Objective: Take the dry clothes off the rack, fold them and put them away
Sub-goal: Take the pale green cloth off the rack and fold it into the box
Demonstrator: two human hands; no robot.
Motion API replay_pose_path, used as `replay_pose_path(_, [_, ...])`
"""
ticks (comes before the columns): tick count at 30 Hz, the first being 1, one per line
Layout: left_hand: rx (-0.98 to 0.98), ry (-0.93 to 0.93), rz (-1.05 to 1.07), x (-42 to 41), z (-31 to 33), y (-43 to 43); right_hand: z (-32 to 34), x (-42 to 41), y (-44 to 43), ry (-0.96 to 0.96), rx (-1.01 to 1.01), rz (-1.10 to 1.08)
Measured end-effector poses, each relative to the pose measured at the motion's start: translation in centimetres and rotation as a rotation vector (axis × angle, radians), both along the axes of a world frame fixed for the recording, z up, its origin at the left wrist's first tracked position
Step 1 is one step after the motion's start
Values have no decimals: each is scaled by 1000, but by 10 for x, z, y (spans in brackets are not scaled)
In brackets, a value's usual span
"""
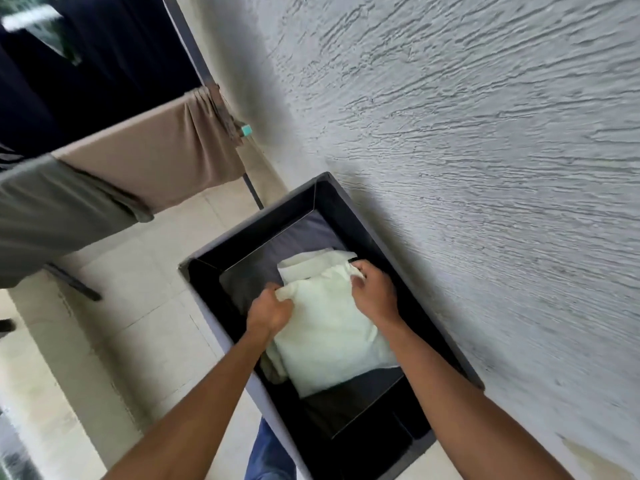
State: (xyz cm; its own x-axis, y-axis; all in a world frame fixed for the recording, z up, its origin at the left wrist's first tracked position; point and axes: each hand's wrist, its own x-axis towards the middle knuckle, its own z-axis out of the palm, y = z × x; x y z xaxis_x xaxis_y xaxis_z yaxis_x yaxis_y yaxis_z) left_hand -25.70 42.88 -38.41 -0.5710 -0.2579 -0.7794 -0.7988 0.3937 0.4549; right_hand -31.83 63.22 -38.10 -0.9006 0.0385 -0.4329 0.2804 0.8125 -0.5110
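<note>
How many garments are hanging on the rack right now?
3 told apart: navy garment top left, tan garment below it, grey garment at the left edge. The navy may be two; more may hang out of view.

Hands, 2: left hand (pixel 268 311), right hand (pixel 372 292). Fabric storage box (pixel 277 218), 1. Cloths inside, 2 – pale folded cloth (pixel 329 341), grey cloth (pixel 304 233). Drying rack (pixel 254 192), 1. Hanging garments, 3 – tan garment (pixel 156 150), olive-grey garment (pixel 62 216), navy garment (pixel 104 64). Teal peg (pixel 246 130), 1.

Pale cream cloth (pixel 329 327); black-lined grey box (pixel 221 247); tan garment (pixel 156 157).
</note>
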Motion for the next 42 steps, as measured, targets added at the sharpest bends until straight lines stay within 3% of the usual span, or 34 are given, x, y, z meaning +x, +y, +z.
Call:
replay_pose_path(2, [-245,76,-163,6,-6,10,-10,3,-9,73,192,81])
replay_pose_path(4, [-449,200,-338,15,-10,21,-11,11,-16,267,291,136])
replay_pose_path(7, [-455,353,-483,36,-7,44,1,38,-22,513,202,357])
replay_pose_path(9, [-376,326,-559,50,-2,60,0,60,-23,424,155,564])
replay_pose_path(12, [-285,53,-636,62,-17,67,-31,76,-12,191,270,683])
replay_pose_path(16, [-152,-221,-398,48,-41,60,-67,59,16,-73,314,403])
replay_pose_path(20, [25,-194,34,34,-31,61,-65,50,20,-97,35,230])
replay_pose_path(23, [139,-152,431,35,-20,57,-58,58,28,-216,-258,-86])
replay_pose_path(26, [184,-100,566,38,-22,58,-44,66,32,-407,-339,-249])
replay_pose_path(28, [135,-91,436,34,-27,63,-34,77,32,-469,-346,-391])
replay_pose_path(31, [104,-65,30,29,-34,66,-24,117,29,-479,-287,-686])
replay_pose_path(34, [157,-52,-425,22,-41,71,-25,166,23,-356,-479,-1124])
replay_pose_path(36, [156,-50,-673,12,-47,74,-26,190,13,-317,-641,-1306])
replay_pose_path(40, [146,-32,-790,-8,-56,73,-25,194,2,-316,-701,-1452])
replay_pose_path(42, [-1,5,-864,-7,-49,76,-28,189,9,-358,-617,-1512])
